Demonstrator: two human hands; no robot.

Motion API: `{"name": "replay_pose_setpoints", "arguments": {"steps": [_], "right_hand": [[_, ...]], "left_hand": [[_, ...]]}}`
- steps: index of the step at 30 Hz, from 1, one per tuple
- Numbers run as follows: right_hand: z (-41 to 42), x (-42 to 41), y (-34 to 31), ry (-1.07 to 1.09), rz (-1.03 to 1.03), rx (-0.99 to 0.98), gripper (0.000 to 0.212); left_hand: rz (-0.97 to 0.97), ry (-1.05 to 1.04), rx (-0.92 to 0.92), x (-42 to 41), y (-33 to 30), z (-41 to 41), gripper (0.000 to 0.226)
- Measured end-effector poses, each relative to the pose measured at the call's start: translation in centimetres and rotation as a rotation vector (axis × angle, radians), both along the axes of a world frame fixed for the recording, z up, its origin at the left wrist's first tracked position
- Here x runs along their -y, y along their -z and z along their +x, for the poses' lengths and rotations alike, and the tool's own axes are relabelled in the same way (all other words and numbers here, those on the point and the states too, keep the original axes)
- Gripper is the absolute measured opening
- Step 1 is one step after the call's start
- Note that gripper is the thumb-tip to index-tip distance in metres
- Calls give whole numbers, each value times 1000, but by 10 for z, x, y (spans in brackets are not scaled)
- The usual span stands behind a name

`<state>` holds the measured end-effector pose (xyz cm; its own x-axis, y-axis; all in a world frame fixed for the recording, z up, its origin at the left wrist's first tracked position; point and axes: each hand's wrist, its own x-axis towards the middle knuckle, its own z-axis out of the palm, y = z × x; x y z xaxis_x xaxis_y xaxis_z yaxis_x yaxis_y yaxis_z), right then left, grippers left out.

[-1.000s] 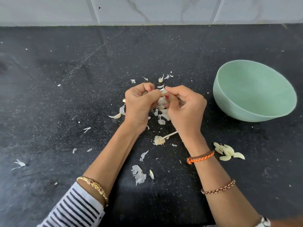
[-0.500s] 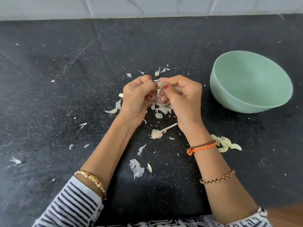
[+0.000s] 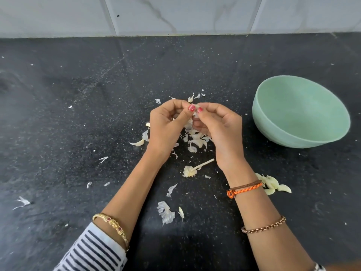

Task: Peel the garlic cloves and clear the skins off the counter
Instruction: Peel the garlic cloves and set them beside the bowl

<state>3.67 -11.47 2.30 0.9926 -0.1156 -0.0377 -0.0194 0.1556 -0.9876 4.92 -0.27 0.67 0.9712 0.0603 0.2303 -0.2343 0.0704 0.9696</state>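
From the head camera, you had both hands raised together just above the black counter point(image 3: 78, 133). Your left hand point(image 3: 166, 126) and right hand point(image 3: 218, 130) met at the fingertips, thumbs and forefingers curled in and pinched on one small garlic clove point(image 3: 196, 108), of which only a pale sliver showed between the two painted nails. Directly under your hands lay a heap of loose skins point(image 3: 195, 139), with more flakes scattered left and toward you, and the bare garlic stem point(image 3: 195, 168) lay just below your right wrist. A cluster of peeled cloves point(image 3: 273, 184) sat on the counter to the right of your right forearm, near the green bowl point(image 3: 300, 114), which looked empty.

The clove was probably light, firm and a little slick once bared, so a pinch at both ends suited it, with a nail catching the skin at the tip. The skins looked papery, weightless and apt to cling or drift; sweeping them together with a flat palm would likely have served you better than picking each flake
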Motion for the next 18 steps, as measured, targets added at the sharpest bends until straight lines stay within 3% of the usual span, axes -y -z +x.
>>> {"name": "replay_pose_setpoints", "arguments": {"steps": [11, 18], "right_hand": [[0, 4, -2, -104, 101, -48, 17], [-1, 6, -2, -134, 98, -72, 14]], "left_hand": [[279, -16, 130, -9, 0, 2, 11], [341, 53, 170, -11, 0, 4, 14]]}}
